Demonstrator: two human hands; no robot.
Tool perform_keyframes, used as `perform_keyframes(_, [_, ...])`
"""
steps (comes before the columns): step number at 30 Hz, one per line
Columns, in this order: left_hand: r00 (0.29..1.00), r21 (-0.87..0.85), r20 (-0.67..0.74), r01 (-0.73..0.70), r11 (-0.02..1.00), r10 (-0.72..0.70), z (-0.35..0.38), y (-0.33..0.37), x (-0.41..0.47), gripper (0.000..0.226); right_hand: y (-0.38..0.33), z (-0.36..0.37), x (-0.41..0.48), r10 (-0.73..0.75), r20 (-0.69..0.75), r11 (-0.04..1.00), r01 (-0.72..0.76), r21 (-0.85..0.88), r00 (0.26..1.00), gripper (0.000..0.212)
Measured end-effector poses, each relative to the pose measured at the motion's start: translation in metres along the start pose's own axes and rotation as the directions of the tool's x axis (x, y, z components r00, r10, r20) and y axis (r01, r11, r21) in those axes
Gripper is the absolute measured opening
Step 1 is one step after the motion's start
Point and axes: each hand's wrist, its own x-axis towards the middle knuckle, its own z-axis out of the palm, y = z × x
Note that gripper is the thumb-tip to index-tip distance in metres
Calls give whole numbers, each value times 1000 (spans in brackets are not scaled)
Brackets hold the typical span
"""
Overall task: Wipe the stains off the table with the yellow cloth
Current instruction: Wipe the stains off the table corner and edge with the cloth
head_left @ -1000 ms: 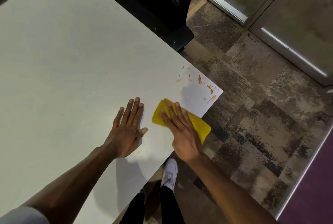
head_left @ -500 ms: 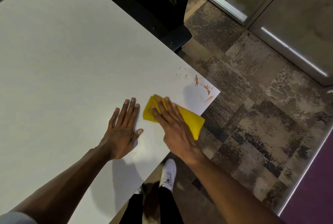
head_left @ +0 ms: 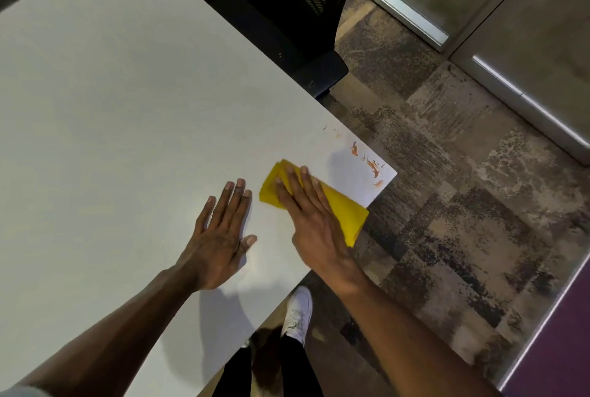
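Fewer stains (head_left: 370, 162) remain; right hand (head_left: 314, 224) presses one yellow cloth (head_left: 346, 210).

Both forearms are bare from wrist to elbow. The left hand (head_left: 220, 237) and right hand (head_left: 311, 221) carry no gloves, rings, or watch. A pale grey sleeve edge (head_left: 19, 392) shows at the upper left arm. Below the table edge (head_left: 277, 297), black trousers (head_left: 287, 371) and one white lace-up shoe (head_left: 298, 313) are visible.
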Motion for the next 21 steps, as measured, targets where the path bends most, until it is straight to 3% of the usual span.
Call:
perform_keyframes(3, [1000, 21, -1, -6, 1000, 6, 2, 1, -1, 76, 22, -12, 6, 155, -45, 987, -156, -29, 987, 93])
perform_keyframes(5, [1000, 15, 12, -5, 1000, 5, 0, 1, -1, 76, 33, -25, 33, 332, -95, 942, -335, -13, 939, 91])
perform_keyframes(8, [1000, 10, 20, 4, 1000, -4, -1, 2, -1, 77, 28, -33, 74, 450, -106, 893, -445, 66, 887, 88])
perform_keyframes(10, [1000, 16, 17, 5, 1000, -5, -3, 3, -1, 77, 12, -27, 77, 381, -107, 924, -379, 46, 918, 87])
perform_keyframes(13, [1000, 26, 17, 9, 1000, -10, -5, 4, 0, 76, -13, -5, 48, 117, -75, 993, -116, 25, 990, 83])
perform_keyframes(16, [1000, 30, 14, 4, 1000, -4, -6, 5, -1, 76, -11, 2, 22, -4, -31, 1000, 4, -6, 1000, 82])
perform_keyframes(18, [1000, 32, -3, 1, 999, -1, -6, 4, -1, 76, 9, -6, 31, 63, -42, 998, -64, -27, 997, 86])
perform_keyframes(21, [1000, 38, -16, -6, 999, 7, -2, 3, -3, 75, 34, -26, 77, 336, -120, 939, -342, -26, 934, 86])
